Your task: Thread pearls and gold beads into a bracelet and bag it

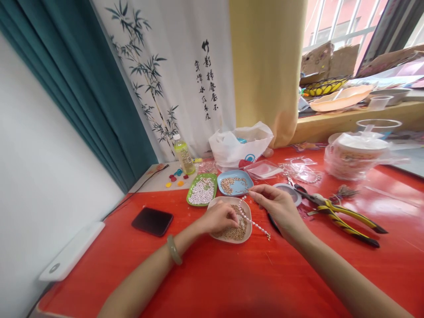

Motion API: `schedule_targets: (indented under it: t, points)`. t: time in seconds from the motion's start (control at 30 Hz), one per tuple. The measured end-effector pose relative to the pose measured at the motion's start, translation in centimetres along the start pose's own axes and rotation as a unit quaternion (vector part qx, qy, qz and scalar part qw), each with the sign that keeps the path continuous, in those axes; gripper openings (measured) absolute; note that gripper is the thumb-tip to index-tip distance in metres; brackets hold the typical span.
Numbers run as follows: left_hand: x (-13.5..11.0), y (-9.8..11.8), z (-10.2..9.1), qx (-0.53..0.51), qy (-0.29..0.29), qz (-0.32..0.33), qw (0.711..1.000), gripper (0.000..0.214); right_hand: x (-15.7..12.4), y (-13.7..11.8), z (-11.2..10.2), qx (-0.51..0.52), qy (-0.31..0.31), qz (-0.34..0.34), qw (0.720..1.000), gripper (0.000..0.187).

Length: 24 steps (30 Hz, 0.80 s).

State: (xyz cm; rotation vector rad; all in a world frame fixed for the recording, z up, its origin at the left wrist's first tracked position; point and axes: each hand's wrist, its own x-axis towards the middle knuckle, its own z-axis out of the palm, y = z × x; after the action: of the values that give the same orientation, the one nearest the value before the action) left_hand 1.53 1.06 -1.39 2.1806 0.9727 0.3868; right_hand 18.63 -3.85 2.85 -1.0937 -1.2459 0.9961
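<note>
**Head view: two hands over bead dishes on a red table**

Writing first: we see black Chinese characters in vertical columns on the white curtain, beside a painted bamboo stem; they are too small for us to read with confidence. The bottle carries a label and the plastic bag a blue and red print, neither legible.

Three dishes sit close together. The green dish holds pale beads, the blue dish a thinner scatter of tan beads, and the beige dish, nearest to us, a heap of tan beads. The left hand rests over the beige dish, fingers bunched with the tips down among the beads; we cannot tell whether they hold one. A pale bangle circles that wrist. The right hand pinches the upper end of the bead strand between thumb and forefinger, just above the beige dish. The strand slopes down across the dish's right edge and its lower end lies on the table.

On the glossy red table we also see yellow-handled pliers to the right, a dark phone to the left, and a plastic-wrapped stack of bowls. A teal curtain and a yellow curtain hang behind, next to a barred window.
</note>
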Motion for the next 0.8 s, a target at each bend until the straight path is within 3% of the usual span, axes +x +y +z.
schedule_targets:
  t: [0.2, 0.37, 0.47, 0.67, 0.8]
  points:
    - [0.2, 0.0, -0.2, -0.108, 0.051, -0.045, 0.992, 0.008, -0.1, -0.2, 0.0, 0.012, -0.004, 0.0, 1.0, 0.018]
    - [0.4, 0.5, -0.7, -0.245, 0.085, -0.065, 0.964, 0.017, 0.0, -0.1, 0.1, 0.025, -0.023, 0.008, 0.999, 0.019]
    - [0.3, 1.1, -1.0, -0.324, 0.085, -0.063, 0.94, 0.023, 0.0, 0.2, 0.3, 0.046, -0.034, 0.028, 0.998, 0.019]
    - [-0.2, 2.2, -1.3, -0.525, 0.091, -0.063, 0.844, 0.022, -0.4, 0.5, 0.8, 0.047, -0.112, 0.072, 0.99, 0.018]
    - [-0.4, 2.6, -1.3, -0.555, 0.086, -0.042, 0.826, 0.02, -0.6, 0.5, 1.1, 0.02, -0.13, 0.091, 0.987, 0.017]
